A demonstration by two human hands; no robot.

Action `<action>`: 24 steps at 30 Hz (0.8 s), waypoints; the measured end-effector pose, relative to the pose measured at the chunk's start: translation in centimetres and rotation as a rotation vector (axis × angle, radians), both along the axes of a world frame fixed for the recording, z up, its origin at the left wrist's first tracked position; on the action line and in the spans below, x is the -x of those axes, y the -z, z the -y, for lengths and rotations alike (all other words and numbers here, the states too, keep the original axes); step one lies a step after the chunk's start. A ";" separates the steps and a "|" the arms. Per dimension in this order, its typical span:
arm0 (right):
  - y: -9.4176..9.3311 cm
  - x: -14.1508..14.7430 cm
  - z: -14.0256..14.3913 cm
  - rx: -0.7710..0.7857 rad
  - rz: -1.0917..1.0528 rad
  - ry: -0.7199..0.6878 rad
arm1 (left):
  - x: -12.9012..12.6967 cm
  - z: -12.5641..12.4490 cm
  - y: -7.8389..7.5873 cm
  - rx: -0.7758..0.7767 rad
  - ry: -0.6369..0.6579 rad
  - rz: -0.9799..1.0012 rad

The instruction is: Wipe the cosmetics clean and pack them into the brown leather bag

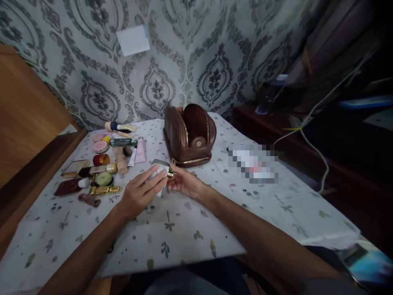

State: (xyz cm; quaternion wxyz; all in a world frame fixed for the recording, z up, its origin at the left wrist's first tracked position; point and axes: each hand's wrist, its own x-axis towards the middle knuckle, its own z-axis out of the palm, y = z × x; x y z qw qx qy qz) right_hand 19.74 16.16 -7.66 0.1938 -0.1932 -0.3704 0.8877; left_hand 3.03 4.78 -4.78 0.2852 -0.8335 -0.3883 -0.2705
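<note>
In front of the bag, my left hand [136,194] is closed round a white wipe or tissue [162,189] with a greyish upper edge. My right hand [188,182] meets it from the right, its fingers closed on a small dark-green and gold cosmetic item [170,173] whose far end goes into the white wipe. The exact kind of that item is hard to make out. Just behind both hands stands a brown leather cosmetic bag [175,135], unzipped with its top flap spread, its inside dark.
Left on the patterned tablecloth [167,237] lie several cosmetics, among them a pink tube [140,150], a gold tube [106,189] and a dark red bottle [67,186]. A blurred-out flat object [253,164] lies right. A white cable [321,164] hangs beyond the table's right edge.
</note>
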 end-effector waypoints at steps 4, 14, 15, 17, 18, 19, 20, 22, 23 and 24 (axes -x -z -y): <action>-0.1 -0.1 0.2 0.129 -0.056 -0.022 | -0.2 0.0 -0.3 0.029 0.014 0.172; -0.1 -0.3 0.5 -0.177 -0.173 -0.008 | 0.1 0.3 0.3 0.299 -0.091 0.447; -0.1 -0.3 0.6 -0.195 -0.183 0.015 | 0.2 0.3 0.5 0.316 -0.100 0.486; -0.1 -0.2 0.7 -0.237 -0.192 0.065 | 0.3 0.2 0.8 0.352 -0.126 0.573; -0.1 -0.2 0.7 -0.265 -0.186 0.092 | 0.2 0.2 0.9 0.378 -0.143 0.625; -0.1 -0.2 0.8 -0.299 -0.173 0.119 | 0.1 0.2 0.8 0.410 -0.163 0.685; -0.1 -0.2 0.8 -0.343 -0.154 0.147 | -0.1 0.2 0.7 0.451 -0.187 0.748; -0.1 -0.2 0.9 -0.476 -0.113 0.211 | -0.7 0.1 0.2 0.542 -0.258 0.902; -0.1 -0.2 0.9 -0.572 -0.094 0.245 | -1.0 0.1 -0.2 0.592 -0.297 0.985; -0.2 -0.3 0.9 -0.692 -0.074 0.282 | -1.3 0.2 -0.5 0.638 -0.331 1.069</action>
